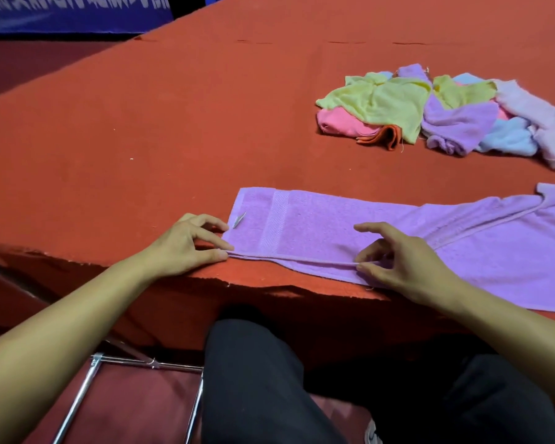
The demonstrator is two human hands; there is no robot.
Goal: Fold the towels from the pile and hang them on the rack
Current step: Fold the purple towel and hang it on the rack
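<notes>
A lilac towel point(398, 232) with a woven band lies folded lengthwise along the red worktop's point(173, 139) near edge; left hand point(180, 245) and right hand point(407, 264) fingers pinch its hem

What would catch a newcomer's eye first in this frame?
Most striking is the purple towel spread along the near edge of the red table, with the left hand pinching its near-left corner and the right hand pinching the folded near hem. Next comes the pile of towels in yellow, pink, purple and blue at the far right. A metal rack shows below the table.
</notes>
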